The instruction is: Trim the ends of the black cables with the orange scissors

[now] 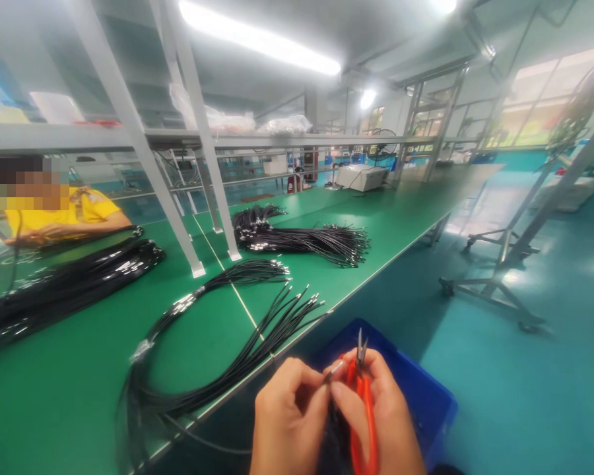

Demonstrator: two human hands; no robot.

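Observation:
My left hand (292, 409) pinches the end of a black cable with a pale tip (334, 371) between thumb and fingers. Against it, my right hand (381, 402) steadies the same cable end with its thumb and fingertip. Red-handled scissors (369, 415) also sit in my right hand, their pointed blades upward and nearly together. To the left on the green table, a loosely curved bundle of black cables (237, 369) has its tipped ends fanned out along the edge. What lies under my hands is mostly hidden.
A blue bin (433, 396) stands below the table edge. More black cable bundles (301, 241) lie farther along the green table (386, 218), past metal shelf posts (210, 145). At left, a person in a yellow top (92, 208) sits behind a thick cable pile (79, 277). A wheeled frame (495, 284) stands right.

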